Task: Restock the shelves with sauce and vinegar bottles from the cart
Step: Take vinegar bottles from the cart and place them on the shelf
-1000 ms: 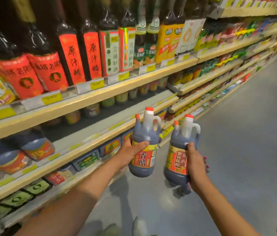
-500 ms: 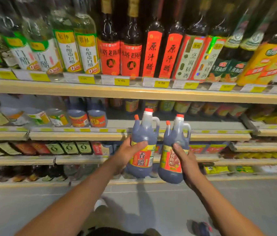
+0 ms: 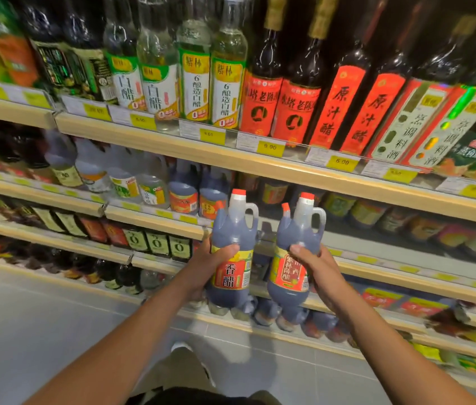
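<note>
The left hand [image 3: 210, 267] is wrapped round the left jug [image 3: 232, 276] and the right hand [image 3: 315, 273] round the right jug [image 3: 289, 273], both upright. The person has just turned square to the shelves, so the jugs now hang before the second shelf's front edge [image 3: 155, 213], near the matching jugs [image 3: 184, 194]. Placing looks next.

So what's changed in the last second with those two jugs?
The view swung from looking down the aisle to facing the shelves, and both jugs were carried in close in front of them. Nothing was taken up or let go: the left hand still grips the left jug and the right hand the right jug, both upright, side by side.
</note>
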`<state>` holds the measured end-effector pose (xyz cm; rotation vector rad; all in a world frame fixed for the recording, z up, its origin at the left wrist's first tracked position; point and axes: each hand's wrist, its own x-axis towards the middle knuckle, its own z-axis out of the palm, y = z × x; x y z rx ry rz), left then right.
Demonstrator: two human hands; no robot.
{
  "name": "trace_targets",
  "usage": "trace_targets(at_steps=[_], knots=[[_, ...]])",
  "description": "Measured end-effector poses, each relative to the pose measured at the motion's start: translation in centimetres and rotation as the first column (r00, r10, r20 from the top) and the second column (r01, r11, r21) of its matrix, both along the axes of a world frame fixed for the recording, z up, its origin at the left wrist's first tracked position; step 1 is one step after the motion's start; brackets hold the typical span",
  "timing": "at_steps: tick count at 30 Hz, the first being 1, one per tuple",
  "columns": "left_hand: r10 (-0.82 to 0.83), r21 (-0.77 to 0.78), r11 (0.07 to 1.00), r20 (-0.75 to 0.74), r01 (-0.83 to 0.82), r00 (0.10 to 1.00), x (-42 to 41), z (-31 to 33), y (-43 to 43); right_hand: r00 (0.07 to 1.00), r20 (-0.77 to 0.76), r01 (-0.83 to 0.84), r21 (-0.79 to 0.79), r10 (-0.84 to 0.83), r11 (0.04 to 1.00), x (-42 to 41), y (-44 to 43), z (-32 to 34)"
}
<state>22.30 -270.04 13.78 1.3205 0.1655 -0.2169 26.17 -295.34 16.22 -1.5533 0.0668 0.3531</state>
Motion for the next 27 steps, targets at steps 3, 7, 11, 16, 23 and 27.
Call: trace_targets(at_steps=[3, 7, 11, 16, 23, 27], knots=[[0.032, -0.038, 0.999, -0.029, -0.034, 0.999, 0.2, -0.8, 1.2, 0.983, 0.148, -0.075, -0.210, 0.107, 0.975, 2.4, 0.1, 0.5], [0.067, -0.064, 0.995, -0.052, -0.070, 0.996, 0.8, -1.6, 2.8, 0.895, 0.341, -0.093, -0.486, 0.287, 0.869, 5.4, 0.7, 2.0], [0.103, -0.056, 0.993, -0.070, -0.107, 0.992, 1.5, -1.8, 3.8, 0.756, 0.430, -0.047, -0.717, 0.494, 0.696, 8.3, 1.4, 3.0], [0.122, -0.058, 0.990, -0.081, -0.127, 0.989, 2.3, -1.9, 5.0, 0.705, 0.419, 0.036, -0.826, 0.572, 0.562, 10.9, 1.3, 1.6], [0.133, -0.042, 0.990, -0.102, -0.138, 0.986, 2.9, -2.5, 6.2, 0.901, 0.321, 0.072, -0.773, 0.291, 0.630, 13.3, 0.1, -3.1], [0.134, -0.022, 0.990, -0.106, -0.137, 0.985, 3.2, -2.9, 6.5, 0.980, 0.185, 0.050, -0.573, 0.069, 0.818, 13.8, -0.3, -3.8]])
